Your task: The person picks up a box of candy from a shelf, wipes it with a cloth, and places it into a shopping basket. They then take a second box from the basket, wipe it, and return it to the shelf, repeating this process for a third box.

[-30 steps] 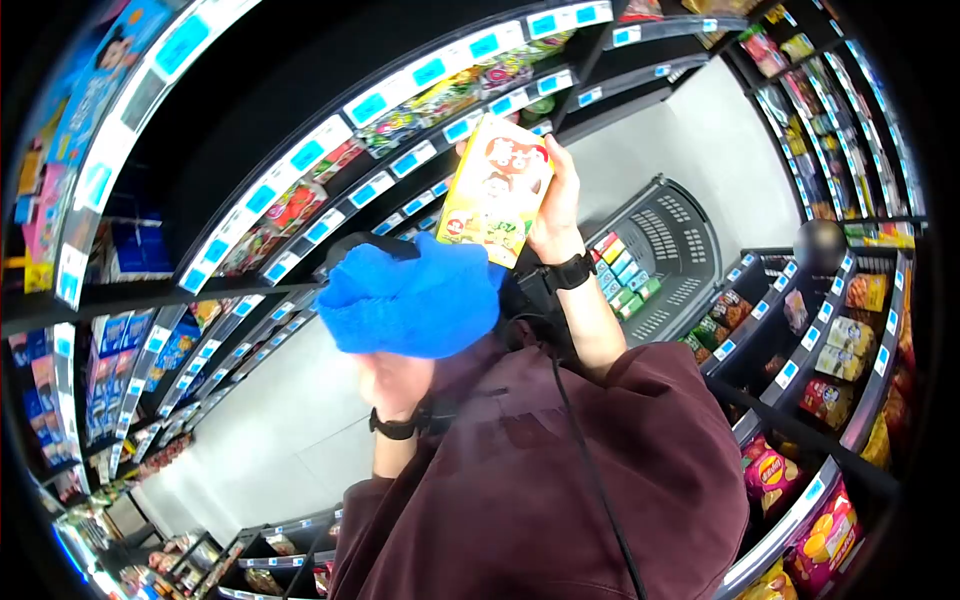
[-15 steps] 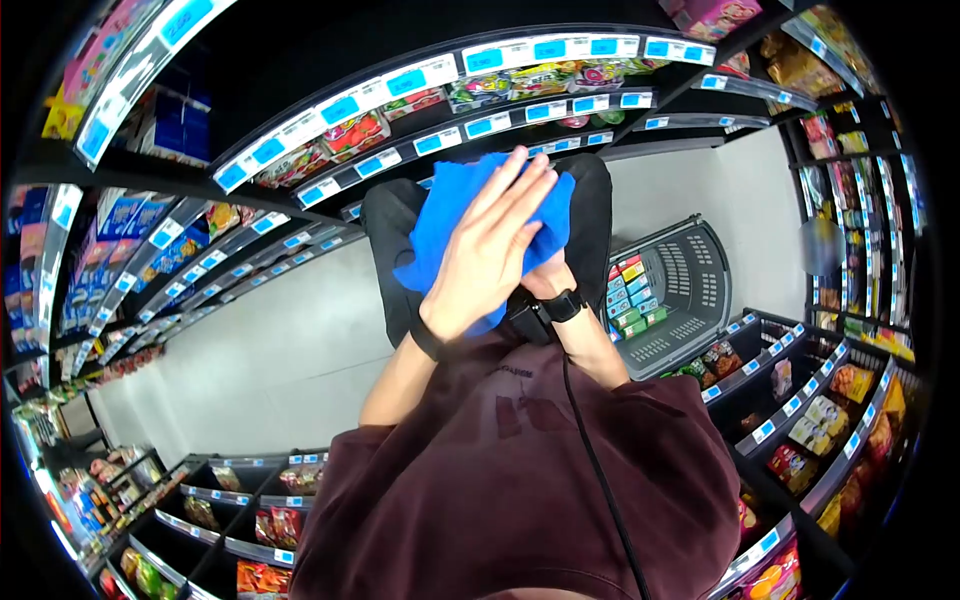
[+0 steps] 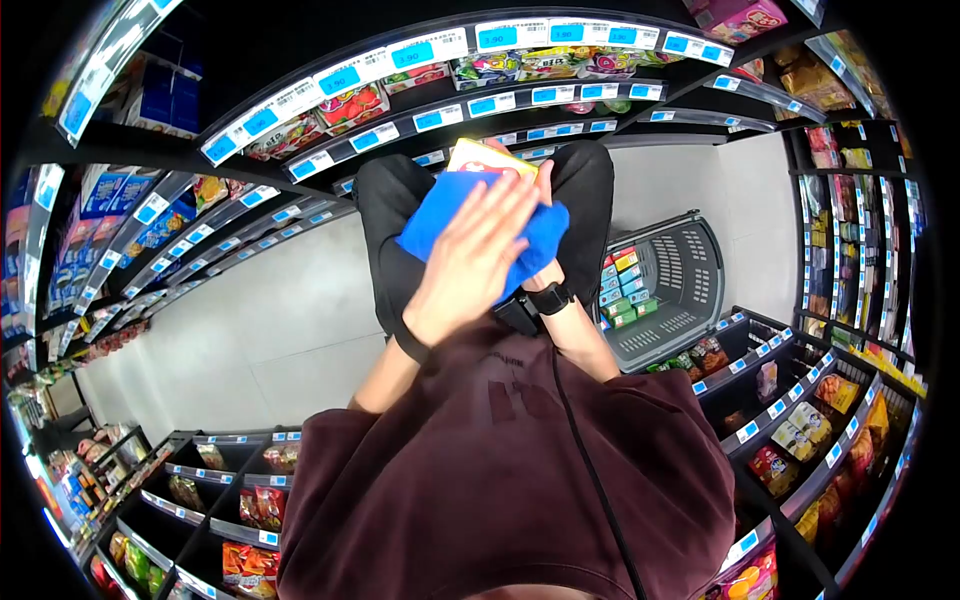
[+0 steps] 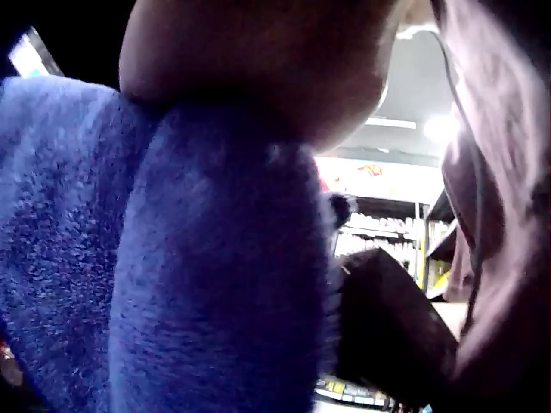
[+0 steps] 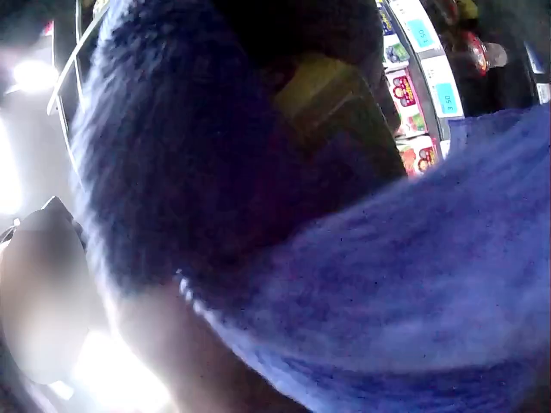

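Observation:
A yellow-and-white carton (image 3: pixel 475 157) with red print is held over my lap, its upper end showing above a fluffy blue cloth (image 3: pixel 428 215). My left hand (image 3: pixel 468 258) lies on top of the cloth with straight fingers, pressing it against the carton. From the other side my right hand (image 3: pixel 546 180) grips the carton; most of this hand is hidden under the cloth. In the left wrist view the cloth (image 4: pixel 215 258) fills much of the frame below the hand. A shaded yellow part of the carton (image 5: pixel 323 90) shows between cloth folds in the right wrist view.
A grey shopping basket (image 3: pixel 685 265) on the floor at my right holds several small colored boxes (image 3: pixel 622 290). Shelves with price labels (image 3: pixel 430 50) curve close in front. More snack shelves (image 3: pixel 790 420) stand to the right and behind.
The carton, earlier upright and fully showing, is lower and partly covered by the cloth. My left hand has moved from within the bunched cloth to lie flat over it, shifting slightly.

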`<action>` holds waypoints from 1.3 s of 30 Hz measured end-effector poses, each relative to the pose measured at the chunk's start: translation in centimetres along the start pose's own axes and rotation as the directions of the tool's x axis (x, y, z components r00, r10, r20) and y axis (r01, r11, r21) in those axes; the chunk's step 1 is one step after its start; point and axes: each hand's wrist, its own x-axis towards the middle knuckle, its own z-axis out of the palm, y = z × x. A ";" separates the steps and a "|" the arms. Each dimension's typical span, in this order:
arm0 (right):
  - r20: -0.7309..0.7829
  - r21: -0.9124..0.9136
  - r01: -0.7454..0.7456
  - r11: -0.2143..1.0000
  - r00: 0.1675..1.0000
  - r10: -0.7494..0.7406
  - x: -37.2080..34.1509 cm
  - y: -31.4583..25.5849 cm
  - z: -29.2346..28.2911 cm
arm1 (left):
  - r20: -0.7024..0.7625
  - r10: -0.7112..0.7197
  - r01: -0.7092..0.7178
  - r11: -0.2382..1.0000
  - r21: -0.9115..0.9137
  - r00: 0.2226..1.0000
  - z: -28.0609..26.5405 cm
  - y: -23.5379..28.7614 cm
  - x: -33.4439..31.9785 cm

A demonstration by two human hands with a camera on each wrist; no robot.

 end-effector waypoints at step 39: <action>0.179 -0.982 0.178 -0.056 0.806 -0.564 0.1 2.5 3.0 | -0.050 -0.713 0.194 0.257 -0.947 0.699 2.1 -4.0 -6.1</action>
